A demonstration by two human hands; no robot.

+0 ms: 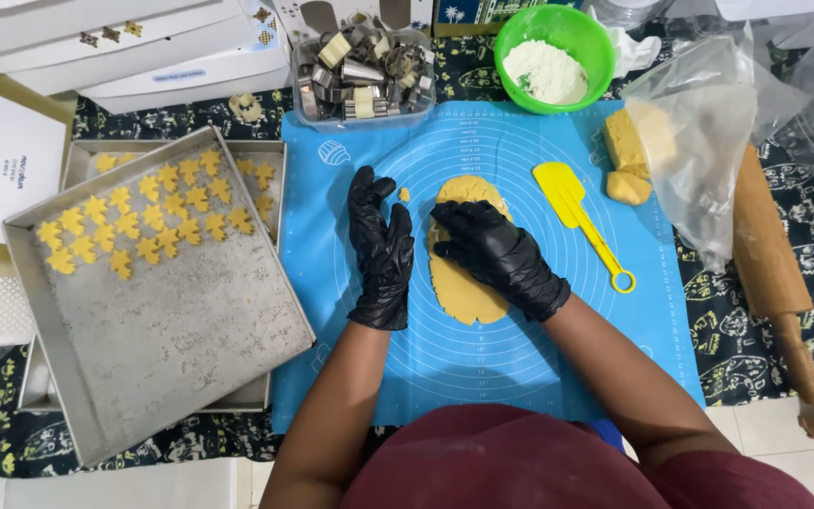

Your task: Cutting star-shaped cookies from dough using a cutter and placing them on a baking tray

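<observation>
Pale yellow dough [463, 283], pressed into a long oval slab, lies near the middle of the blue silicone mat [520, 358], and both of my hands are at it. My right hand [496, 254], in a black glove, lies flat across the slab's upper half, fingers spread and pointing left, palm down on the dough; it grips nothing. My left hand [381, 253], also gloved in black, stands flat and unclenched just beside the slab's left edge, fingers pointing away from me, fingertips beside those of the right hand. I cannot tell whether it touches the dough or only the mat. A small crumb of dough [404, 194] sits on the mat close to the left fingertips.

To the right of the slab a yellow spatula [577, 212] lies on the mat, near but apart from the dough. Further right, at the mat's edge, a block of dough [626, 141] lies partly inside a clear plastic bag [708, 151], and a wooden rolling pin [770, 264] rests beyond the mat on the patterned tabletop [756, 358]. The mat's near part, between the slab and my body, lies bare. On the left a metal baking tray [171, 330] overlaps the mat's edge, with star-shaped cut-outs [143, 221] in its far corner. At the far edge stand a clear tub of metal cutters [365, 75] and a green bowl of flour [553, 61].
</observation>
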